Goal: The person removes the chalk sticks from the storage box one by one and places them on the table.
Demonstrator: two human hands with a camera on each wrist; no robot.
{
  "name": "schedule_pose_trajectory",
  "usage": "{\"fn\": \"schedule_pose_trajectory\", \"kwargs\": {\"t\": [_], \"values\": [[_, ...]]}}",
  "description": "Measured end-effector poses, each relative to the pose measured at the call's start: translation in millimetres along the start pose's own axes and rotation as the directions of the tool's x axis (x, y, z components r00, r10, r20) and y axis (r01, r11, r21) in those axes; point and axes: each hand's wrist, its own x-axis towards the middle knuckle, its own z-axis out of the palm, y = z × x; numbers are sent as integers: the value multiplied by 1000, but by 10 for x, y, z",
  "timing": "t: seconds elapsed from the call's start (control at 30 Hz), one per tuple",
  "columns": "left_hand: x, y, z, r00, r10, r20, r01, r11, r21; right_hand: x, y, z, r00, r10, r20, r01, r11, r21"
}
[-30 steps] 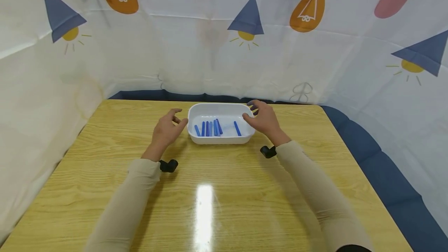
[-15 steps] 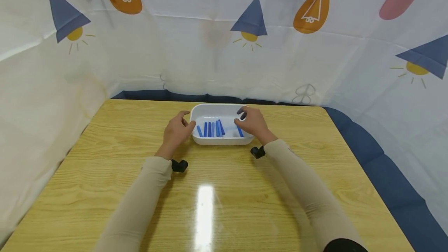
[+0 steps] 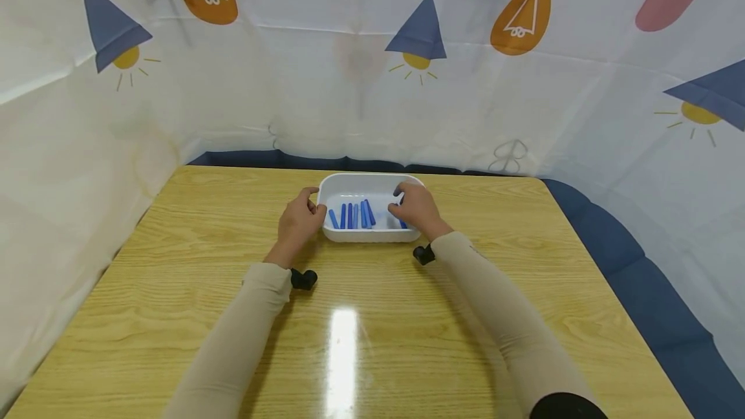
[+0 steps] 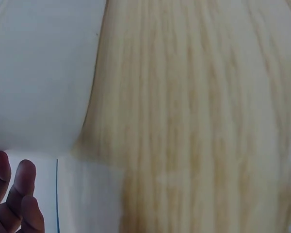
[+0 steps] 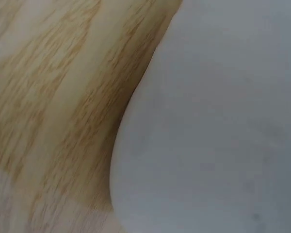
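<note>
So closest to the camera a black patch (image 3: 567, 406) is poking in at the bottom edge by the right sleeve (image 3: 500, 315), and both beige sleeves are stretching forward over a wood-grain desk (image 3: 372, 290), the left sleeve (image 3: 244, 335) on the other side. A bright streak of light is shining off the wood between them, and small black gadgets (image 3: 304, 279) are sticking out at the wrists. Past that, the left hand (image 3: 298, 222) is sitting at the left end of a white tray (image 3: 369, 236), thumb and index finger spread apart by the rim; the left wrist view is showing loosely bent fingertips beside the pale wall, so that grip is looking relaxed, clamped on nothing. The right hand (image 3: 418, 209) is hanging over the tray's right end, fingers curving down, and it's partly covering a lone blue stick (image 3: 403, 224). Honestly I can't tell whether that grip is pinching the stick, since the fingers are hiding it. The other blue sticks (image 3: 350, 216) are lying in a row inside the tray, left of centre, some leaning a bit. Behind the desk some dark blue padding (image 3: 291, 159) is running along the edge, and farthest back a white sheet (image 3: 326, 96) is hanging, printed with blue lamps (image 3: 416, 31) and orange bulbs (image 3: 524, 21).
</note>
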Motion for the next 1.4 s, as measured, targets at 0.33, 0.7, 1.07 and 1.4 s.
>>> {"fn": "schedule_pose_trajectory", "kwargs": {"t": [0.33, 0.7, 1.07, 1.4], "values": [[5, -30, 14, 1000, -3, 10, 3, 998, -56, 27, -70, 12, 985, 99, 143, -84, 991, -105], [5, -88, 49, 1000, -6, 21, 8, 994, -109, 57, -53, 68, 982, 113, 154, -96, 989, -116], [-4, -75, 60, 999, -8, 43, 13, 994, -104, 46, -67, 71, 974, 142, 175, -115, 981, -154], [-18, -55, 65, 999, -27, 26, 29, 995, -92, 54, -61, 98, 978, 118, 173, -86, 980, -179]]}}
